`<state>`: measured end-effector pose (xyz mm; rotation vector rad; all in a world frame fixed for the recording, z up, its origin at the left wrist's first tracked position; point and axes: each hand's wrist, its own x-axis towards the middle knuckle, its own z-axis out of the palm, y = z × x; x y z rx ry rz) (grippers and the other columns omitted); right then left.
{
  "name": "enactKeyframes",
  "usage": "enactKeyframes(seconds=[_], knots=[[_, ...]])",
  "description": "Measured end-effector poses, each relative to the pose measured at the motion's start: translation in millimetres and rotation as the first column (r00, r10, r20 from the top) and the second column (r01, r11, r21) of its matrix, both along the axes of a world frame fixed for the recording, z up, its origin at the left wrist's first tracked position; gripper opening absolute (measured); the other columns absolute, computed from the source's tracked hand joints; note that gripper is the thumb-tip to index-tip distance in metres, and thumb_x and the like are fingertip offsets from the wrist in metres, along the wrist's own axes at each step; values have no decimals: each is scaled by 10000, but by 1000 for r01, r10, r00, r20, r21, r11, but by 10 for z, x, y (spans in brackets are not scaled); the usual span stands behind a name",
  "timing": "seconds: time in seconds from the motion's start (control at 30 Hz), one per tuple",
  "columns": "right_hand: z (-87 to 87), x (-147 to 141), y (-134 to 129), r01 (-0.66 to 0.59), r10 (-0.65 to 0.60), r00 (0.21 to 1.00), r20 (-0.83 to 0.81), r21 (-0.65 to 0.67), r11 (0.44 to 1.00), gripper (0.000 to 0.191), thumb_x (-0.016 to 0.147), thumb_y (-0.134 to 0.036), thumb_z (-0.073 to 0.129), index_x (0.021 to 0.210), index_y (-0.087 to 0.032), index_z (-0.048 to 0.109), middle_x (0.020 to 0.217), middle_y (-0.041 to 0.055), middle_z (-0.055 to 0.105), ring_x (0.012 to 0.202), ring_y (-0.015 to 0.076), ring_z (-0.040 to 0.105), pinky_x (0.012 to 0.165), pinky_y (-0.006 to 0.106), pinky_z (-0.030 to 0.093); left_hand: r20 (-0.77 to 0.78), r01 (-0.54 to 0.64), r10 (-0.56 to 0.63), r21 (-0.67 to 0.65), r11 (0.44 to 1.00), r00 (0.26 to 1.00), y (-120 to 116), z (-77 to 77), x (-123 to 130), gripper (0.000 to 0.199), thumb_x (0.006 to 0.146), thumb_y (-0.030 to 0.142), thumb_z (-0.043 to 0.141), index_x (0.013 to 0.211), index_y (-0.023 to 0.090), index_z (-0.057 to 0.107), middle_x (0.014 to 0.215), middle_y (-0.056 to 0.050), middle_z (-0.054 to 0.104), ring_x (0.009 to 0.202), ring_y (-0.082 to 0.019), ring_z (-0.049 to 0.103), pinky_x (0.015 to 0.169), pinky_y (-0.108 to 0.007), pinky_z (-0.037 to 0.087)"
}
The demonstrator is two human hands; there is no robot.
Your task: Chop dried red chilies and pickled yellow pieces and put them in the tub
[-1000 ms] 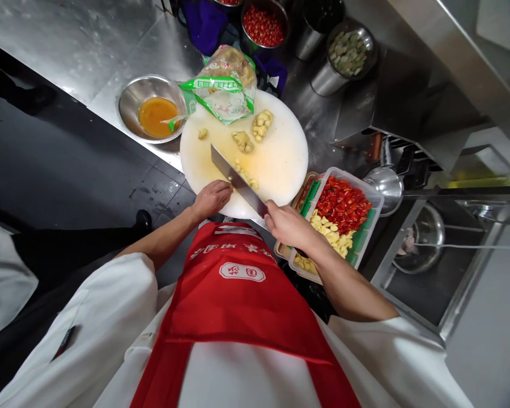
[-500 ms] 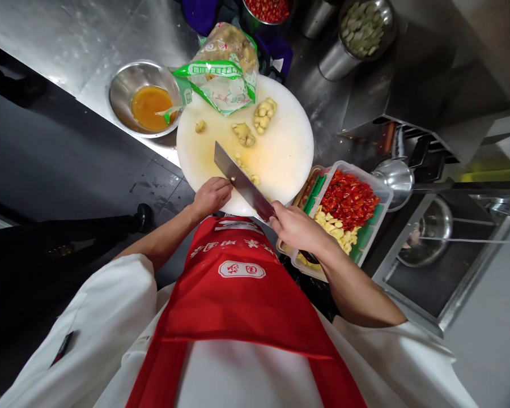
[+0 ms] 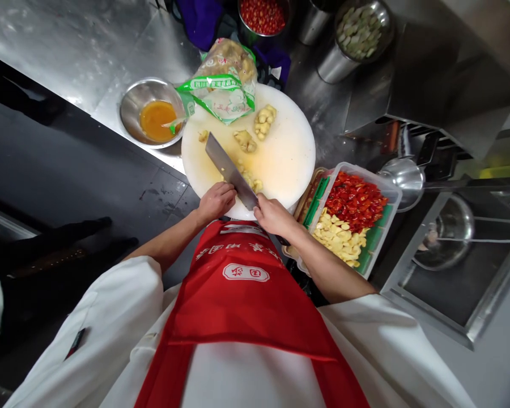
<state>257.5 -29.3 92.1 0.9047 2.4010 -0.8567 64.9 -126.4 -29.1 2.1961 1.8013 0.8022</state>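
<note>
My right hand (image 3: 272, 215) is closed around the rear of a broad cleaver (image 3: 228, 169), whose blade lies slantwise over the near part of a round white cutting board (image 3: 292, 153). Close against the blade's left side, my left hand (image 3: 218, 200) has its fingers curled down at the board's near edge. Whatever lies under those fingers is hidden. Small cut ginger pieces (image 3: 255, 182) lie just right of the blade. Farther back on the board are a knobbly ginger root (image 3: 265, 121), a second ginger chunk (image 3: 245, 141) and a small ginger bit (image 3: 203, 136).
A green-and-clear plastic bag of ginger (image 3: 227, 79) overlaps the board's far edge. Left of it sits a steel bowl (image 3: 130, 110) with orange-brown liquid. To the right, a plastic tub (image 3: 393, 198) holds chopped red peppers (image 3: 357, 201) and pale yellow slices (image 3: 340, 238).
The cleaver and my right hand have shifted left across the board, toward my left hand. My left hand keeps nearly the same place. The whole view has moved slightly.
</note>
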Motion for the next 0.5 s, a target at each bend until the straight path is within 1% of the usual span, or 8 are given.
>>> enactKeyframes(seconds=[0.07, 0.17, 0.2, 0.27, 0.33, 0.37, 0.4, 0.5], knots=[[18, 38, 53, 56, -56, 997, -44, -3, 998, 255, 965, -276, 387, 1135, -155, 532, 952, 134, 719, 865, 254, 660, 707, 295, 397, -4, 11, -11, -13, 1000, 1000, 20, 31, 24, 194, 942, 186, 477, 987, 173, 665, 1033, -100, 664, 945, -208, 595, 893, -382, 498], [161, 212, 127, 179, -180, 975, -129, -24, 984, 251, 959, -302, 394, 1133, -177, 525, 883, 94, 720, 802, 239, 657, 678, 283, 399, 40, -9, 10, -24, 1000, 999, 129, 111, -17, 204, 950, 188, 461, 989, 164, 660, 1032, -109, 666, 946, -212, 591, 886, -380, 497], [221, 284, 138, 220, -222, 964, -148, -31, 975, 253, 960, -312, 394, 1132, -177, 521, 853, 85, 716, 779, 236, 656, 669, 281, 401, 63, -60, 61, -18, 998, 996, 199, 143, -79, 210, 953, 190, 452, 984, 163, 658, 1033, -112, 663, 960, -214, 590, 885, -376, 497], [325, 420, 129, 272, -274, 948, -164, -36, 962, 255, 961, -330, 396, 1123, -173, 517, 795, 71, 702, 748, 236, 651, 657, 281, 400, 111, -247, 246, -2, 969, 963, 393, 201, -301, 217, 946, 183, 440, 994, 158, 651, 1053, -121, 650, 1008, -225, 582, 899, -374, 491], [375, 522, 73, 261, -261, 953, -154, -24, 965, 247, 961, -335, 397, 1101, -174, 522, 754, 61, 684, 733, 240, 645, 649, 285, 392, 138, -456, 453, -5, 890, 881, 638, 237, -621, 214, 913, 168, 464, 1028, 146, 643, 1085, -133, 632, 1042, -241, 573, 925, -389, 480], [375, 554, 30, 230, -230, 962, -145, -16, 973, 238, 961, -332, 396, 1087, -179, 528, 748, 58, 678, 733, 240, 642, 649, 286, 386, 133, -514, 512, -22, 857, 848, 763, 242, -795, 223, 884, 170, 498, 1053, 141, 641, 1109, -137, 623, 1044, -248, 573, 930, -395, 477], [357, 574, -18, 189, -188, 973, -134, -12, 982, 227, 962, -325, 395, 1076, -186, 535, 759, 57, 677, 742, 238, 641, 654, 286, 382, 112, -528, 530, -50, 848, 841, 880, 237, -963, 238, 847, 177, 541, 1057, 138, 646, 1110, -137, 623, 1029, -252, 578, 924, -397, 480], [229, 573, -152, 58, -60, 994, -94, -24, 998, 202, 967, -295, 394, 1047, -205, 555, 825, 58, 687, 788, 224, 641, 681, 279, 375, 29, -468, 477, -149, 871, 878, 1120, 188, -1343, 206, 744, 165, 599, 932, 146, 682, 1001, -119, 654, 901, -238, 598, 850, -380, 500]])
